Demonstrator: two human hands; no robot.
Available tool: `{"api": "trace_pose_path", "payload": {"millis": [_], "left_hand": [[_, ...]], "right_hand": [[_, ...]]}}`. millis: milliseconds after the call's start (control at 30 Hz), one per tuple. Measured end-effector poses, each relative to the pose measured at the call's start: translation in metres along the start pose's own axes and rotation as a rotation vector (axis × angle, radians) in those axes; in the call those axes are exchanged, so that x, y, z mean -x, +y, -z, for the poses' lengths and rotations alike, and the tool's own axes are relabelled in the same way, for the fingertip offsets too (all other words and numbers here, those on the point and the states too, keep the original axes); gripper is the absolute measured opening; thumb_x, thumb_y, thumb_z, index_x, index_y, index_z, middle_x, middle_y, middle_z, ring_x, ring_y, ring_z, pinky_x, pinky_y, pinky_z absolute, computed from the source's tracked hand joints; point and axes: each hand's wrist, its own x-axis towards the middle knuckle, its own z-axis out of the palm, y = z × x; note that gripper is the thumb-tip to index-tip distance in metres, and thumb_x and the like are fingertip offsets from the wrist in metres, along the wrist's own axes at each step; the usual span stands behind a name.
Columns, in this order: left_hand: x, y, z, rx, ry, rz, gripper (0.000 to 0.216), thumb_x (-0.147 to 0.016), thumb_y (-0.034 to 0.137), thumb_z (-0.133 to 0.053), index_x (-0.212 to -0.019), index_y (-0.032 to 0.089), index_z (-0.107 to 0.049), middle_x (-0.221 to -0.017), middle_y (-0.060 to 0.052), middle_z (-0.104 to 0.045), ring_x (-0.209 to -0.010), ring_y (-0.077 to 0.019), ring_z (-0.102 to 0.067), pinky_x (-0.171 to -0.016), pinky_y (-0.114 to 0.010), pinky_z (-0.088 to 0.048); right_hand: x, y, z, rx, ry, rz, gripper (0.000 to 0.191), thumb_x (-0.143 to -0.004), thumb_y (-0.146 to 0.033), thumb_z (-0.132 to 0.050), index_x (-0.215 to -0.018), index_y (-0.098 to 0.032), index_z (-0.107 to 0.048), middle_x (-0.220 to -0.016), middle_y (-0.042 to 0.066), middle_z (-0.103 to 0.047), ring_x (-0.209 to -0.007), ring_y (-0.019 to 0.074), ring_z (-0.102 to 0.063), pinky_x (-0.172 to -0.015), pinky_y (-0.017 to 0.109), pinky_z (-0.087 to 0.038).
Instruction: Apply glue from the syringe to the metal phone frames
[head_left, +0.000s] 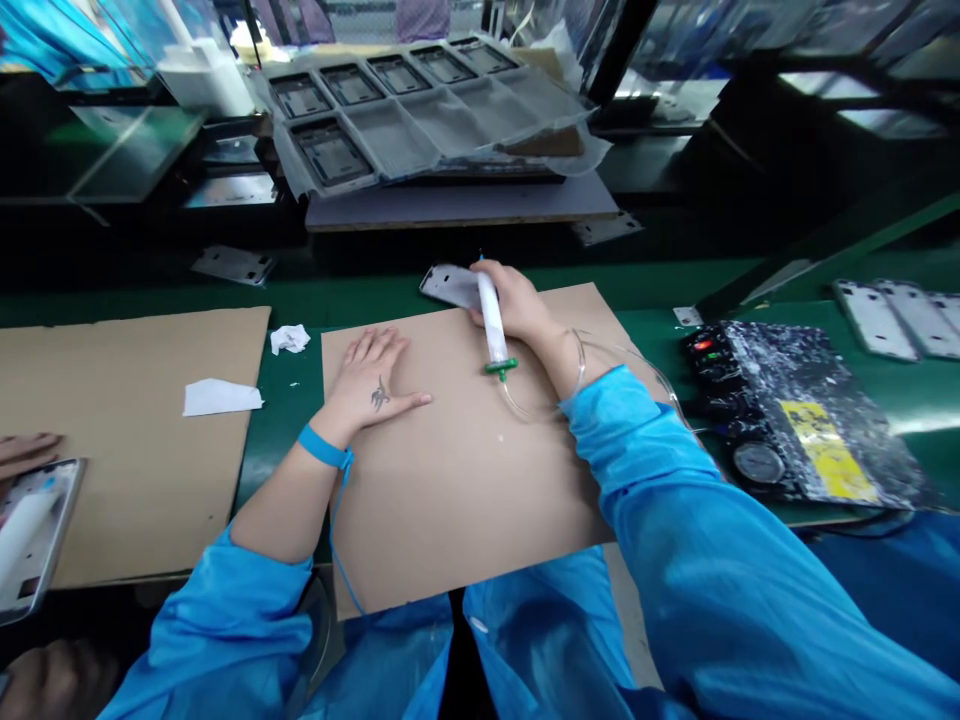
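Through the head camera I could not see the whole of what the right hand (511, 303) was doing: its fingers wrapped the white syringe (491, 318) and pinched it upright, tilted slightly, but they hid most of the upper barrel, and only a small blue tip showed above the knuckles. I could not tell whether that tip touched the metal phone frame (450, 287), which lay at top centre, half covered by the hand and cut off from view beneath it. A clear tube (536, 412) looped from the syringe's green flange toward the right forearm and was lost behind the blue sleeve (637, 450).

The left hand (373, 385) lay palm down on the cardboard sheet (457, 470), fingers spread and holding nothing, with a blue wrist strap (324, 447) around the wrist.

At the left edge, a co-worker's hand (26, 452) was cut off by the frame, near another metal frame (46, 530). A speckled black machine (795, 415) sat at right, and a plastic tray of frames (420, 110) lay at the top.
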Motion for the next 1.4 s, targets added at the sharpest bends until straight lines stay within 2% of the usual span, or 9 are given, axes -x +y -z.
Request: {"api": "trace_pose_path", "payload": {"millis": [233, 367, 533, 667, 767, 867, 967, 1200, 1400], "left_hand": [[-0.004, -0.014, 0.001, 0.135, 0.305, 0.154, 0.041, -0.105, 0.021, -0.044, -0.141, 0.014, -0.061, -0.131, -0.021, -0.076, -0.128, -0.0365, -0.074, -0.114, -0.057, -0.060], [0.001, 0.001, -0.006, 0.236, 0.137, 0.052, 0.046, -0.101, 0.012, -0.048, -0.144, 0.018, -0.063, -0.114, -0.008, -0.082, -0.108, -0.0250, -0.081, -0.102, -0.041, -0.064], [0.007, 0.018, -0.008, 0.516, -0.160, -0.152, 0.050, -0.096, 0.017, -0.055, -0.146, 0.019, -0.060, -0.093, -0.001, -0.082, -0.090, -0.0220, -0.082, -0.087, -0.034, -0.064], [0.004, 0.016, -0.008, 0.382, 0.007, -0.123, 0.058, -0.096, 0.050, -0.075, -0.143, 0.016, -0.066, -0.129, -0.016, -0.081, -0.122, -0.0343, -0.078, -0.110, -0.051, -0.062], [0.002, 0.015, -0.008, 0.174, -0.073, -0.202, 0.098, -0.086, 0.074, -0.085, -0.163, 0.017, -0.061, -0.176, -0.024, -0.053, -0.169, -0.0517, -0.040, -0.141, -0.071, -0.029], [0.003, 0.018, -0.006, 0.138, -0.231, -0.224, 0.098, -0.087, 0.081, -0.082, -0.165, 0.025, -0.062, -0.188, -0.019, -0.036, -0.179, -0.0556, -0.014, -0.143, -0.079, -0.012], [0.004, 0.020, -0.006, 0.166, -0.216, -0.245, 0.089, -0.081, 0.082, -0.087, -0.146, 0.022, -0.073, -0.181, -0.021, -0.046, -0.177, -0.0543, -0.022, -0.143, -0.075, -0.017], [0.003, 0.024, -0.014, 0.229, -0.113, -0.243, 0.081, -0.075, 0.095, -0.084, -0.109, 0.022, -0.072, -0.165, -0.021, -0.060, -0.172, -0.0517, -0.034, -0.143, -0.071, -0.022], [0.004, 0.026, -0.020, 0.294, -0.093, -0.269, 0.074, -0.077, 0.087, -0.089, -0.111, 0.024, -0.073, -0.164, -0.018, -0.061, -0.172, -0.0513, -0.034, -0.143, -0.074, -0.016]], "right_hand": [[0.084, -0.038, 0.006, -0.219, -0.098, 0.389, 0.065, -0.086, -0.035, -0.077, -0.149, -0.030, -0.063, -0.141, 0.014, -0.079, -0.135, 0.0392, -0.076, -0.117, 0.065, -0.062], [0.109, -0.051, 0.003, -0.212, -0.078, 0.522, 0.054, -0.090, -0.033, -0.076, -0.143, -0.031, -0.066, -0.139, 0.014, -0.080, -0.135, 0.0407, -0.077, -0.120, 0.071, -0.059], [0.113, -0.069, -0.001, -0.399, -0.168, 0.349, 0.046, -0.106, -0.042, -0.065, -0.150, -0.031, -0.056, -0.124, 0.011, -0.086, -0.126, 0.0342, -0.082, -0.108, 0.055, -0.068], [0.119, -0.092, -0.006, -0.673, -0.286, 0.087, 0.060, -0.108, -0.066, -0.066, -0.153, -0.030, -0.052, -0.127, 0.014, -0.086, -0.130, 0.0333, -0.082, -0.110, 0.052, -0.067], [0.116, -0.102, -0.013, -0.952, -0.138, -0.120, 0.069, -0.102, -0.076, -0.070, -0.152, -0.032, -0.051, -0.104, 0.006, -0.084, -0.116, 0.0309, -0.085, -0.110, 0.054, -0.067], [0.109, -0.100, -0.015, -1.082, 0.080, -0.369, 0.071, -0.095, -0.090, -0.064, -0.136, -0.033, -0.065, -0.079, -0.002, -0.071, -0.080, 0.0250, -0.080, -0.077, 0.044, -0.070], [0.106, -0.094, -0.009, -1.047, 0.156, -0.530, 0.066, -0.090, -0.093, -0.066, -0.110, -0.031, -0.073, -0.065, -0.004, -0.058, -0.052, 0.0180, -0.060, -0.041, 0.031, -0.042], [0.116, -0.111, 0.008, -0.905, -0.155, -0.372, 0.056, -0.085, -0.082, -0.086, -0.100, -0.029, -0.074, -0.071, 0.000, -0.074, -0.055, 0.0179, -0.066, -0.049, 0.032, -0.054], [0.119, -0.132, 0.008, -0.689, -0.099, -0.287, 0.050, -0.081, -0.070, -0.096, -0.099, -0.029, -0.073, -0.084, 0.003, -0.078, -0.067, 0.0199, -0.071, -0.058, 0.034, -0.058]]}}
